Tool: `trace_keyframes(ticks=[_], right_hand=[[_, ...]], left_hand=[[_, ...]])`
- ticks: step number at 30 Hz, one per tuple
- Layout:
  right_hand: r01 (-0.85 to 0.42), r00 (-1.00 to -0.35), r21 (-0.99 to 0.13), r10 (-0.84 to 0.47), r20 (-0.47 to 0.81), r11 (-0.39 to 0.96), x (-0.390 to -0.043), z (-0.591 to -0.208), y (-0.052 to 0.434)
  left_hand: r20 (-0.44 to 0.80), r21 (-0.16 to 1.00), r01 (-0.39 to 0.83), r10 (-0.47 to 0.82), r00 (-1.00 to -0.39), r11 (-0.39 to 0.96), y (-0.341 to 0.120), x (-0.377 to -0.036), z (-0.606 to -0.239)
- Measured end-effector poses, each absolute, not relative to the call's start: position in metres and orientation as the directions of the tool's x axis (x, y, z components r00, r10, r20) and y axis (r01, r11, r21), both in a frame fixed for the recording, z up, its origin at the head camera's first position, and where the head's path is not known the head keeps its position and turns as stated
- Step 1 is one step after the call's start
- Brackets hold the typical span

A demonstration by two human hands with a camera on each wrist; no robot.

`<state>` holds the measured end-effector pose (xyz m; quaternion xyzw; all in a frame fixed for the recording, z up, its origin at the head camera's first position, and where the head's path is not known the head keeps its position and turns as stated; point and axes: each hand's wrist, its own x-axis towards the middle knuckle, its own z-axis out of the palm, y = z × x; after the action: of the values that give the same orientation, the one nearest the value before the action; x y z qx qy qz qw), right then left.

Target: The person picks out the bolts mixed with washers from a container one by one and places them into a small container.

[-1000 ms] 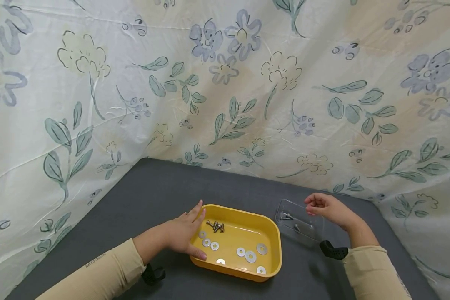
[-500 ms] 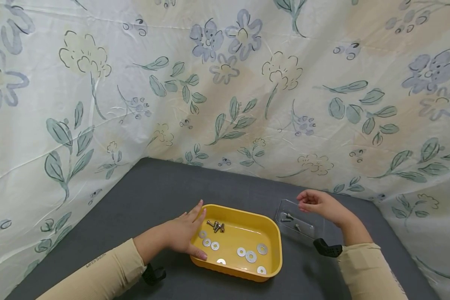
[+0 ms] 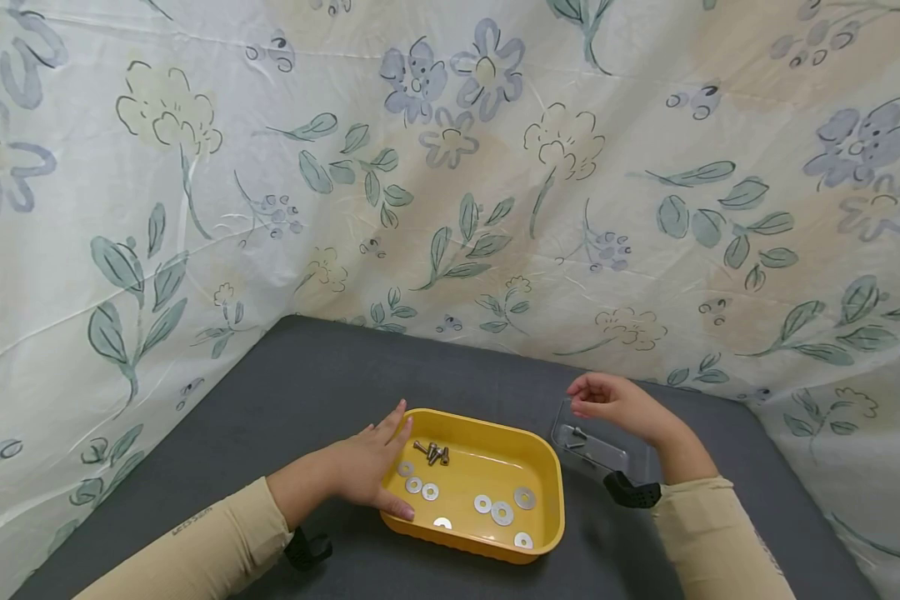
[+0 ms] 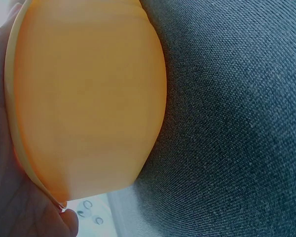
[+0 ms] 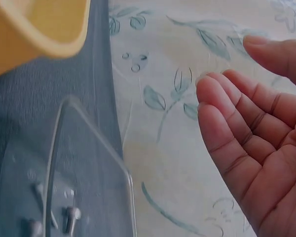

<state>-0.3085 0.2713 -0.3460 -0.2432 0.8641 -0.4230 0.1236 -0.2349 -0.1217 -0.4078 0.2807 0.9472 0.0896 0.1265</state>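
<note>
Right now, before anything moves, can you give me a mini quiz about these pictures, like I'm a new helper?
1. Multiple choice: what does the left hand touch? A, the floral curtain; B, the yellow plastic bin; C, a washer.
2. Fill in: the clear plastic box lies on the ____ side of the yellow plastic bin, as the person sees it.
3. True or false: the right hand is pinching a screw.

Key: 1, B; 2, right; 3, false, it holds nothing.
</note>
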Motion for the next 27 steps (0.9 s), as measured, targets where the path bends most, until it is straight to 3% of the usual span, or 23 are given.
trace_keyframes(ticks=[27], right_hand=[[-0.407,-0.755,-0.789,-0.656,0.006,0.461,-0.312,-0.35,0.201]], left_hand=[[-0.188,0.233,0.509,0.552,-0.812,0.829,-0.122,-0.235,-0.408]])
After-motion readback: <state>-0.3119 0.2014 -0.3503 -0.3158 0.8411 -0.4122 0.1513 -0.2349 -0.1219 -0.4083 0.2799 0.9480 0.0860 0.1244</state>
